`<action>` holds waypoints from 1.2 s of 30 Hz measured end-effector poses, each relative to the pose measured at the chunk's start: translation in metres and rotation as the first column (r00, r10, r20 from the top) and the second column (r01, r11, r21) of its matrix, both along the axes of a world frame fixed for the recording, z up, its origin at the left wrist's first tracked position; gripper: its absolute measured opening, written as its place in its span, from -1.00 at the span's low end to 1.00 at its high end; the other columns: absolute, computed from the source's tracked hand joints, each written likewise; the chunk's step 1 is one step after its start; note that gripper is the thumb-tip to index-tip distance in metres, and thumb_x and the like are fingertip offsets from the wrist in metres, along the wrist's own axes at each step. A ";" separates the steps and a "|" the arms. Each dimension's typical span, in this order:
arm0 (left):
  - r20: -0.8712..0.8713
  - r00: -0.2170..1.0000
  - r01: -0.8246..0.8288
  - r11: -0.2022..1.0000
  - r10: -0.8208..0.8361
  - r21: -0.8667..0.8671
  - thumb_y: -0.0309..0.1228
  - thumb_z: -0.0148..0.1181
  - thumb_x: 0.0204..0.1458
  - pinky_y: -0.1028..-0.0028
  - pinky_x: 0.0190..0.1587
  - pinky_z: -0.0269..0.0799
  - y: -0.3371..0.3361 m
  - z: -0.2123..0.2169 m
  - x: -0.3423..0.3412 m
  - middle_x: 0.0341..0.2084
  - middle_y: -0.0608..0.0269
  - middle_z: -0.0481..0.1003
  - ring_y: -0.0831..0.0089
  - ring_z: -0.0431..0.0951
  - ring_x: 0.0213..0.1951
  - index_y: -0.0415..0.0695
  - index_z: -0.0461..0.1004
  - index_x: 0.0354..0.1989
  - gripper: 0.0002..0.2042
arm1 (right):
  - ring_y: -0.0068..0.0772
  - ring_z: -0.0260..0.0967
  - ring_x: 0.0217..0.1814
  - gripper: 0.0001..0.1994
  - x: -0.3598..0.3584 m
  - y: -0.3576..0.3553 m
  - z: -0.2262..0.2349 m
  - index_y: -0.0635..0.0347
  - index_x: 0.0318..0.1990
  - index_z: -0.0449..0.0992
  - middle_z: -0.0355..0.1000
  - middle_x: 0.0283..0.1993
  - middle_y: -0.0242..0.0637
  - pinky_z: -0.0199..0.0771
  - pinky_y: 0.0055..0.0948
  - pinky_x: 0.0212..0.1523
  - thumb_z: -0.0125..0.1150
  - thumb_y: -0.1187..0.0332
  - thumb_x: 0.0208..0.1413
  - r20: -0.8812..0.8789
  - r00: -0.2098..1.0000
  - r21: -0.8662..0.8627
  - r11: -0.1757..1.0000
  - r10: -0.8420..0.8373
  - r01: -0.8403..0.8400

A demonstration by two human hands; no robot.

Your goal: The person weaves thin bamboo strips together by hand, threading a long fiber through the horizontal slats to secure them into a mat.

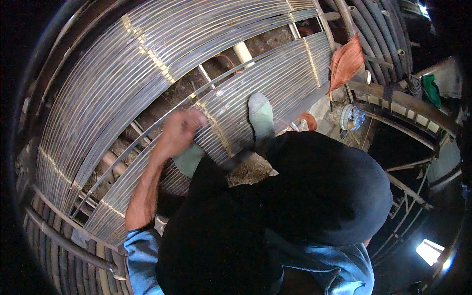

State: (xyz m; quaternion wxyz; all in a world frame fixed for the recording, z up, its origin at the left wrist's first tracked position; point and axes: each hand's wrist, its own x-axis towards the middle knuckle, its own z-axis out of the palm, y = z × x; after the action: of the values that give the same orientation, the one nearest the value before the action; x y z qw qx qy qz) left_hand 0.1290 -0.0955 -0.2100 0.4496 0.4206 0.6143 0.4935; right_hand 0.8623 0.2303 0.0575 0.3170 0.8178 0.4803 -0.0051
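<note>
My left hand is over the near panel of thin grey slats, beside a pale woven binding row that crosses them. Its fingers are bent but smeared by motion, so their grip cannot be made out. A narrow loose slat runs along the panel's far edge, close to the hand. My right hand is out of sight behind my dark-clothed leg; only its blue sleeve shows. My feet in pale green socks rest on the slats.
Beyond a gap with bare ground lies a wider slatted panel. An orange fibre bundle hangs at the right end. Wooden poles stand at upper right, near a round container with blue items. A dark rail bounds the left.
</note>
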 end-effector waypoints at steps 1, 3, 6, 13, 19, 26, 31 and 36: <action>0.109 0.986 0.127 0.991 -0.123 -0.031 -0.51 0.03 0.23 0.33 -0.14 0.47 -0.010 -0.002 0.013 -0.38 0.11 0.59 0.30 0.56 -0.28 -0.26 0.56 -0.24 -0.84 | -0.47 0.39 -0.42 -0.62 -0.036 0.017 -0.039 0.26 0.18 0.44 0.53 -0.28 -0.26 0.47 -0.48 -0.39 0.17 0.23 0.33 -0.061 0.982 -0.055 0.982 0.176 -0.179; 0.243 0.934 0.284 0.957 -0.260 -0.066 -0.52 0.08 0.21 0.30 -0.15 0.48 -0.016 0.023 0.030 -0.40 0.08 0.58 0.26 0.57 -0.30 -0.23 0.56 -0.27 -0.88 | -0.44 0.43 -0.40 -0.61 -0.125 0.038 -0.103 0.25 0.20 0.44 0.55 -0.26 -0.23 0.48 -0.45 -0.35 0.17 0.23 0.33 -0.229 0.842 -0.034 0.861 0.488 -0.508; 0.373 0.840 0.422 0.907 -0.393 0.004 -0.55 0.10 0.19 0.29 -0.14 0.49 -0.031 0.038 0.032 -0.40 0.08 0.58 0.21 0.59 -0.28 -0.22 0.55 -0.29 -0.90 | -0.40 0.49 -0.37 -0.60 -0.292 0.049 -0.177 0.23 0.22 0.43 0.58 -0.23 -0.18 0.50 -0.41 -0.30 0.17 0.22 0.33 -0.475 0.275 0.321 0.456 0.836 -0.830; 0.255 0.954 0.210 0.958 -0.157 -0.194 -0.58 0.11 0.16 0.33 -0.12 0.47 -0.089 0.101 0.024 -0.36 0.05 0.59 0.22 0.59 -0.26 -0.25 0.57 -0.20 -0.88 | 0.03 0.56 -0.02 -0.70 -0.597 -0.031 -0.237 0.19 0.00 0.59 0.58 -0.07 0.04 0.53 -0.14 -0.01 0.18 0.21 0.26 -0.770 -0.103 0.370 0.310 0.630 -0.876; 0.443 0.864 0.056 0.832 0.237 -0.552 -0.54 0.18 0.15 0.41 -0.07 0.39 -0.147 0.106 0.048 -0.26 0.15 0.56 0.36 0.51 -0.19 -0.30 0.56 -0.30 -0.92 | -0.25 0.47 0.17 -0.57 -0.661 -0.037 -0.306 0.12 0.30 0.42 0.55 0.15 -0.16 0.42 -0.26 0.21 0.03 0.17 0.37 -0.992 -0.015 0.040 0.202 0.123 -0.979; 0.627 0.409 -0.775 0.615 0.663 -0.145 -0.26 0.19 0.21 0.27 0.05 0.32 -0.107 0.120 0.099 -0.30 0.12 0.44 0.24 0.46 -0.13 -0.21 0.46 -0.51 -0.69 | -0.09 0.51 0.10 -0.64 -0.670 -0.036 -0.305 0.03 0.05 0.64 0.59 0.04 -0.09 0.44 -0.20 0.15 0.05 0.11 0.26 -0.992 0.091 -0.081 0.113 0.086 -0.990; 0.883 0.090 -0.893 0.430 0.460 -0.133 -0.20 0.07 0.29 0.23 -0.05 0.34 -0.098 0.115 0.117 -0.55 0.24 0.34 0.30 0.42 -0.36 -0.08 0.32 -0.60 -0.62 | -0.08 0.51 0.13 -0.61 -0.668 -0.030 -0.295 0.00 0.09 0.63 0.58 0.06 -0.06 0.44 -0.21 0.18 0.05 0.06 0.27 -0.987 0.097 -0.096 0.016 0.127 -0.995; 0.842 0.166 -0.845 0.514 0.513 -0.146 -0.20 -0.08 0.37 0.31 -0.29 0.28 -0.091 0.106 0.112 -0.71 0.40 0.17 0.47 0.18 -0.62 0.01 0.26 -0.60 -0.59 | -0.05 0.50 0.15 -0.54 -0.662 -0.021 -0.319 -0.01 0.18 0.55 0.55 0.11 -0.09 0.43 -0.20 0.19 0.04 -0.01 0.27 -0.999 0.045 -0.042 0.205 0.008 -0.978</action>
State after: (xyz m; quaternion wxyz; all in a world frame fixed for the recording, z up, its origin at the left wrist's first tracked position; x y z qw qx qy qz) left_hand 0.2405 -0.1866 -0.1043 0.3102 -0.1120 0.3533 0.8755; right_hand 0.2006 0.2088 -0.2613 0.2948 0.1034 0.7956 -0.5191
